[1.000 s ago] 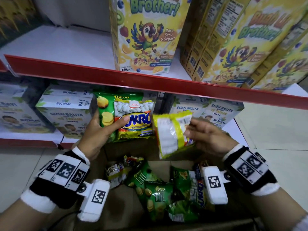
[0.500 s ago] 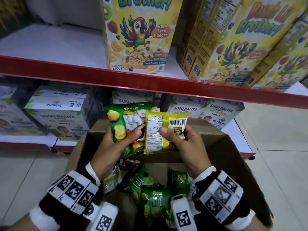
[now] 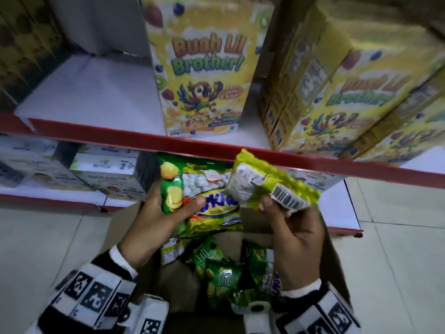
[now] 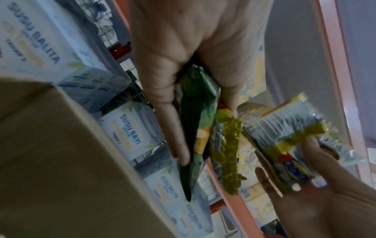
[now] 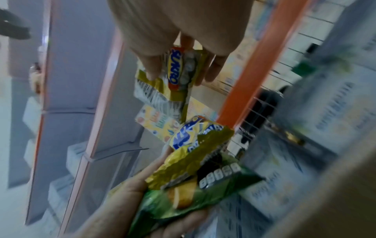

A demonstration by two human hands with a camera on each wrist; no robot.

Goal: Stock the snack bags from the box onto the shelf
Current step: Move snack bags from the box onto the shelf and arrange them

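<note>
Since half a second ago we have lifted both hands and tipped the view upward, so the upper shelf (image 3: pixel 96 131) now fills more of the picture; the yellow bag (image 3: pixel 269 182), which was held flat with its barcode at the top, is now tilted with the barcode toward our right thumb.

Our left hand (image 3: pixel 156 225) grips two bags fanned together, a green bag (image 3: pixel 171 189) behind and a Sukro bag (image 3: pixel 212 203) in front, thumb pressed across their faces. Our right hand (image 3: pixel 296 235) pinches the yellow bag by its lower edge, back side toward us, just below the shelf's red front lip. The two handfuls are just beside each other, above the far edge of the box (image 3: pixel 337 268).

As for progress, we judge the task barely begun. No snack bag shows on either shelf: the upper one carries only cereal boxes (image 3: pixel 202 75) at its middle and right, with its left half bare, and the lower one holds milk cartons (image 3: pixel 106 174). Three bags are in hand, none placed. Several more bags (image 3: pixel 219 278) lie at the bottom of the box, mostly green ones, so most of the stocking remains.
</note>
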